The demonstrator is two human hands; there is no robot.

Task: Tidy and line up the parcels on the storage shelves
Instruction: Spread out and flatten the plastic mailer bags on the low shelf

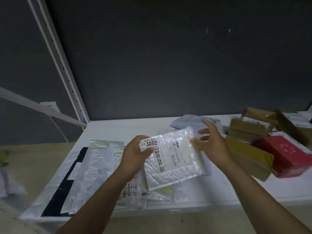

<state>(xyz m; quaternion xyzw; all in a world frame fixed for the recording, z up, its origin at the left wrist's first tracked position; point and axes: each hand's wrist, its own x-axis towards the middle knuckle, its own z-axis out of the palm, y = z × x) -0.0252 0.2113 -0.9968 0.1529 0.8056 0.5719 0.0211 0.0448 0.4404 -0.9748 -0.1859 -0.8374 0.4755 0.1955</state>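
Crinkly flat plastic bags (87, 166) overlap on the white shelf (118, 130). The left hand (135, 154) grips one quilted bubble envelope (175, 166) just above them, while the right hand (209, 141), fingers loosely spread, thumbs its edge. Rightward sit at least three brown cardboard boxes (248, 156) and one glossy red box (287, 154).

The scene is dim. The wall (168, 56) from ten to two o'clock is a flat, dark grey with faint grain. Light gathers on the white shelf (118, 130) and on the bubble mailer (172, 159) at centre, whose plastic gives off soft glare, perhaps from a lamp overhead. The red box (287, 156) at three o'clock is smeared by motion blur. The upright (55, 53) at ten o'clock leans and bows with wide-angle distortion. The corners at seven and eight o'clock are soft.
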